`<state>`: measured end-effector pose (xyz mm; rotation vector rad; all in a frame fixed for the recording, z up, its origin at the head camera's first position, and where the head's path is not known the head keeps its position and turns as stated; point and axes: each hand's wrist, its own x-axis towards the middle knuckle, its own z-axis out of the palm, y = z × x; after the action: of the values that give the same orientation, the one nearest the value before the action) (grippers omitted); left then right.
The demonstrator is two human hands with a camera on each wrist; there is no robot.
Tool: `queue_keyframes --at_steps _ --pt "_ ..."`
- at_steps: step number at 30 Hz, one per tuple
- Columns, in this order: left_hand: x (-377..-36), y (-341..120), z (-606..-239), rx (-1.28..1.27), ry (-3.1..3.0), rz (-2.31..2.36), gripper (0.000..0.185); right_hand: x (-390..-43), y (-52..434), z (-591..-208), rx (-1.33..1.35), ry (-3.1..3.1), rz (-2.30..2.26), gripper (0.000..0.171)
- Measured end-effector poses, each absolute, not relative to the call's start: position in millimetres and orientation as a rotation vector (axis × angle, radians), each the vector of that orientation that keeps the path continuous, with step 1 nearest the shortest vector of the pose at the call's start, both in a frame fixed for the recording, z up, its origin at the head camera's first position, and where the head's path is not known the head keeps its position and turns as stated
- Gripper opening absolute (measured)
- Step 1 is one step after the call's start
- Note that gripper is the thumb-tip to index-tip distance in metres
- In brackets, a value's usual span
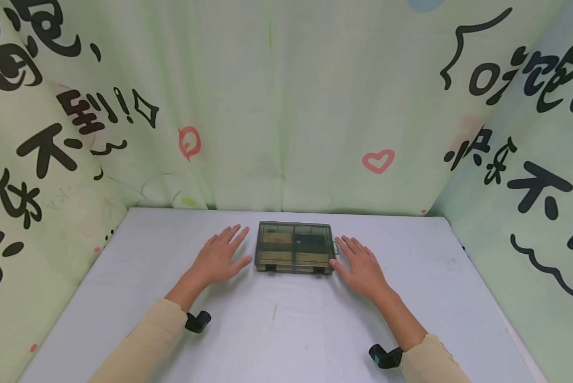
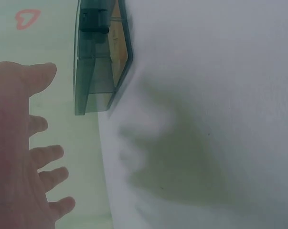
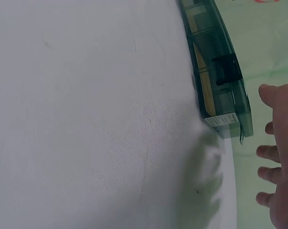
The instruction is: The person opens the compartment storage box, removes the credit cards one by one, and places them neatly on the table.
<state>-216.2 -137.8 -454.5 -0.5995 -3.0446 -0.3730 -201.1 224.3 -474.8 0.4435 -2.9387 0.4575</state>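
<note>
A dark, see-through plastic compartment box (image 1: 293, 248) lies flat on the table with its lid down. Two black latches are on its front side, and tan and dark pieces show through the lid. My left hand (image 1: 223, 256) hovers just left of the box, fingers spread, apart from it. To the right, my right hand (image 1: 360, 267) is held beside the box with fingers extended; whether its thumb touches the corner I cannot tell. The left wrist view shows the left hand (image 2: 19, 129) beside the box's end (image 2: 103, 62). A white label (image 3: 222, 119) marks the other end.
The white table (image 1: 286, 330) carries the box near its back edge. A pale green curtain (image 1: 281, 106) with black characters and red hearts hangs behind and on both sides. Each wrist wears a small black camera, one on the left (image 1: 198, 322) and one on the right (image 1: 385, 356).
</note>
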Motion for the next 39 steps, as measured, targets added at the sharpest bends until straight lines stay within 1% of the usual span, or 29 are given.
queue_keyframes --at_steps 6,12,39 --pt "-215.5 -136.3 -458.6 -0.641 -3.065 -0.492 0.074 -201.9 221.5 -477.6 0.455 -2.938 0.515 0.065" --pt "-215.7 -130.9 -461.7 -0.611 -3.112 -0.673 0.076 -201.8 218.5 -479.8 0.46 -2.93 0.569 0.066" --pt "-217.7 -112.4 -468.5 -0.586 -3.118 -0.933 0.077 -199.8 206.3 -487.9 0.43 -2.925 0.691 0.066"
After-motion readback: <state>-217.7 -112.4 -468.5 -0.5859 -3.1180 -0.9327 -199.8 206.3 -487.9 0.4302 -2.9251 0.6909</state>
